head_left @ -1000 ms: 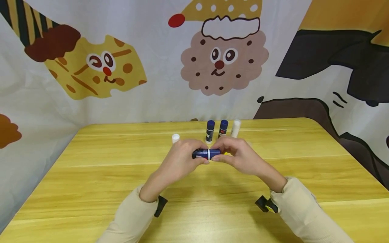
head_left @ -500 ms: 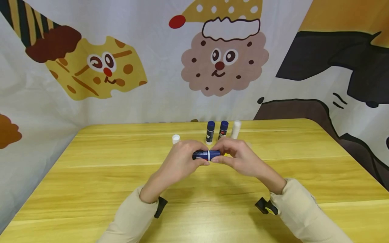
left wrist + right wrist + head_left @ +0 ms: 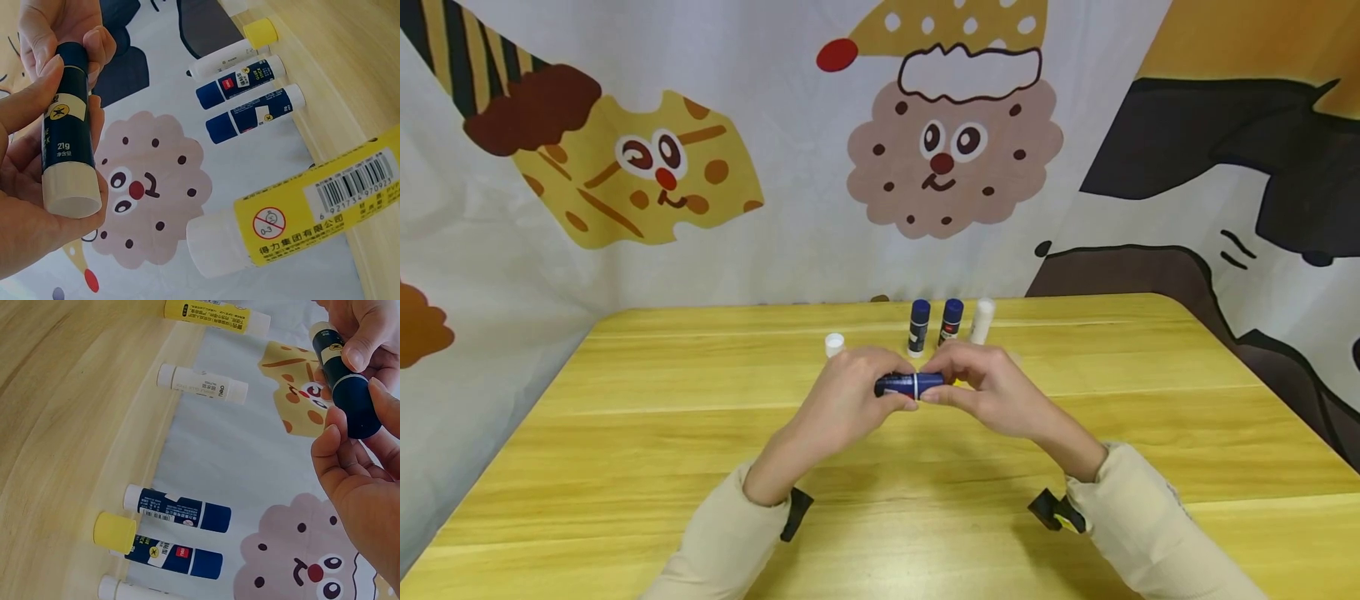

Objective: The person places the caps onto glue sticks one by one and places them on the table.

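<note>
Both hands hold one dark blue glue stick [image 3: 898, 384] level above the table. My left hand [image 3: 853, 392] grips the body between thumb and fingers, and its white base [image 3: 72, 190] faces the left wrist camera. A label reading 21g shows on that body. My right hand [image 3: 992, 390] pinches the blue cap [image 3: 357, 407] at the other end. The cap sits on the body, with a thin white ring at the seam. Palms and some fingertips are hidden behind the stick in the head view.
Behind the hands stand two blue glue sticks [image 3: 919, 327] and a white one [image 3: 982, 321]. A yellow glue stick [image 3: 312, 203] and a smaller white stick [image 3: 203, 383] stand farther left. A yellow cylindrical piece [image 3: 114, 532] is near the blue sticks. A printed cloth [image 3: 805, 167] hangs beyond the table's back edge.
</note>
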Motion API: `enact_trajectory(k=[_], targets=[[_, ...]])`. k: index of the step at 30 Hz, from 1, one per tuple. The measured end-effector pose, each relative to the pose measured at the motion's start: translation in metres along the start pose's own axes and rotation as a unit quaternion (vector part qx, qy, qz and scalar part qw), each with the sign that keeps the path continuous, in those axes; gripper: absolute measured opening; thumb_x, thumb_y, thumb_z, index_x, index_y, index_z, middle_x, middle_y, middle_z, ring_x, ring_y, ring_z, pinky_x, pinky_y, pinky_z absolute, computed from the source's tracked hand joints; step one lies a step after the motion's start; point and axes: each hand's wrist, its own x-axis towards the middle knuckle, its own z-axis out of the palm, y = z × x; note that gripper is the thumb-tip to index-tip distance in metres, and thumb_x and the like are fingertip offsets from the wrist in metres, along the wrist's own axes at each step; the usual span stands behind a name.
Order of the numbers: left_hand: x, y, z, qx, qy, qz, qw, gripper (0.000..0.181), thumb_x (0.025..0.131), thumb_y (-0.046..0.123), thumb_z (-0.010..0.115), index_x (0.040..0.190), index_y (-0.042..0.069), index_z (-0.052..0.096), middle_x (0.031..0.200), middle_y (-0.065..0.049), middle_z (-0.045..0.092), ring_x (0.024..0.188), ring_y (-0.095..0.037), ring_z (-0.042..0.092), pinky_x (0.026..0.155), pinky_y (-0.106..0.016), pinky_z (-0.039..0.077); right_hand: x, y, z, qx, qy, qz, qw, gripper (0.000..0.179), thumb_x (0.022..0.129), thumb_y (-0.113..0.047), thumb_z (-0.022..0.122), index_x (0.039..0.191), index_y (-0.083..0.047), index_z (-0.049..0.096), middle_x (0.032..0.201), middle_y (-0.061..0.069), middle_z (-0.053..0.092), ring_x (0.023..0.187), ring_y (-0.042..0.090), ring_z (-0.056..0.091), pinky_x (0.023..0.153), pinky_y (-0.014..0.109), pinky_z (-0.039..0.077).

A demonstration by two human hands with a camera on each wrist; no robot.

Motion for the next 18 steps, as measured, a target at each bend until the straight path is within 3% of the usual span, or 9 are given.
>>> enact_trajectory(k=[18], targets=[[-0.0005, 0.0015, -0.0017, -0.009, -0.005, -0.006, 0.9999, 0.021, 0.072, 0.011, 0.077, 0.090, 0.004, 0.069, 0.089, -0.005, 0.066, 0.078, -0.014, 0.061, 0.066, -0.024, 0.050, -0.0001, -0.0007, -0.0017, -0.009, -0.002, 0.007, 0.9999, 0.015, 0.081, 0.005, 0.063, 0.096, -0.001, 0.063, 0.085, 0.005, 0.058, 0.069, 0.015, 0.055, 0.058, 0.026, 0.049]])
